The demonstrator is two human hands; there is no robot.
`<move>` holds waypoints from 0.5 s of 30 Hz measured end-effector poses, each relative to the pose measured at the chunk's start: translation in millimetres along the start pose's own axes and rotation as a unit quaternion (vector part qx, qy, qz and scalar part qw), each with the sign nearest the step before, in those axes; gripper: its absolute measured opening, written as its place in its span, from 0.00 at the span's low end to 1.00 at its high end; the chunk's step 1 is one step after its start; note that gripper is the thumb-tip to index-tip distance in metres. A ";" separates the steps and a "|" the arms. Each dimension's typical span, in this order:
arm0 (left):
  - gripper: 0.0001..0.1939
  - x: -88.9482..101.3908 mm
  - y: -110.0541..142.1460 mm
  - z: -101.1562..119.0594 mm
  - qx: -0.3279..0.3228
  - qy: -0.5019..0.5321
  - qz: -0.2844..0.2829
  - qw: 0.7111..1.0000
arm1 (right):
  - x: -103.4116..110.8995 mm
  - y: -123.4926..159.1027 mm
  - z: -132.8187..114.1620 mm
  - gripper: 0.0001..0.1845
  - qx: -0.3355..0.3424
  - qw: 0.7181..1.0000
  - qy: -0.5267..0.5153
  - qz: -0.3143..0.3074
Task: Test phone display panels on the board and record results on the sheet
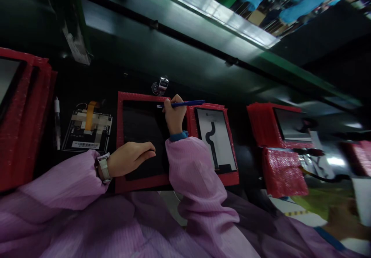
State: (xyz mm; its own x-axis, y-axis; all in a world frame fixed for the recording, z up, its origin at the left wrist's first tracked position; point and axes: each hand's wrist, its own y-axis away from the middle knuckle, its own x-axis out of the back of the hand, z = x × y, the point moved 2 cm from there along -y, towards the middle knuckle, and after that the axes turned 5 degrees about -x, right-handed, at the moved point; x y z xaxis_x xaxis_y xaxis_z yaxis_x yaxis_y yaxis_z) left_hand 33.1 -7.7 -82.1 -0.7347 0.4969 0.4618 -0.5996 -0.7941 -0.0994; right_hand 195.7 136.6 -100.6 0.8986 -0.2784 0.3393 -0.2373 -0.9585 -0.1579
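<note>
A blue pen (pixel 188 103) is gripped in my right hand (pixel 175 116), its shaft pointing right. That hand rests at the upper right of a dark flat screen panel (pixel 142 124), close to a small white label (pixel 159 106) on it. Red bubble wrap (pixel 120 115) lies beneath the panel and shows around its edges. Over the panel's lower left part is my left hand (pixel 130 158), fingers curled together, with nothing visible in them. The pen's writing tip is hidden by my fingers.
A metal tally counter (pixel 162 83) stands behind the panel. To the left are an electronic module (pixel 87 132), a white pen (pixel 57 124) and red-wrapped panels (pixel 36 115). A white-backed panel (pixel 218 134) lies right, near more red packs (pixel 259 124). A co-worker's hand (pixel 342 223) shows lower right.
</note>
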 end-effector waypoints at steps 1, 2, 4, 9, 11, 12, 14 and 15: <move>0.20 -0.1 0.0 0.2 -0.001 0.000 0.000 1.000 | -0.1 0.0 0.1 0.18 0.000 1.000 0.000 -0.001; 0.20 -0.1 0.0 0.3 -0.001 -0.001 0.000 1.000 | -0.2 -0.1 0.3 0.18 -0.001 1.000 0.001 -0.002; 0.20 0.0 -0.2 0.6 -0.001 -0.001 -0.002 1.000 | 0.0 -0.5 0.6 0.18 -0.001 1.000 0.002 0.001; 0.20 0.6 -0.9 1.2 -0.004 -0.004 -0.001 1.000 | 0.8 -1.6 1.9 0.18 -0.004 1.000 0.005 0.010; 0.20 0.4 -0.9 1.4 -0.007 -0.003 0.000 1.000 | 1.0 -1.6 2.1 0.18 -0.005 1.000 0.007 0.013; 0.20 0.1 -0.8 1.4 -0.006 -0.003 -0.001 1.000 | 1.1 -1.4 2.1 0.18 -0.004 1.000 0.008 0.015; 0.20 -0.2 -0.4 1.2 -0.002 -0.004 -0.003 1.000 | 1.3 -1.1 1.9 0.18 -0.004 1.000 0.011 0.019; 0.20 -0.3 -0.2 1.1 -0.001 -0.006 -0.004 1.000 | 1.3 -1.1 1.8 0.18 -0.005 1.000 0.013 0.022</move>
State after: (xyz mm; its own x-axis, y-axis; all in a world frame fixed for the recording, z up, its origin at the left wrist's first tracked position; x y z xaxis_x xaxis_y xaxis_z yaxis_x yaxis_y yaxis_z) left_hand 33.8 -8.1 -81.2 -0.7261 0.4995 0.4724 -0.6061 -0.7895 -0.0968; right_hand 197.8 137.3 -101.6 0.8775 -0.3215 0.3559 -0.2800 -0.9459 -0.1641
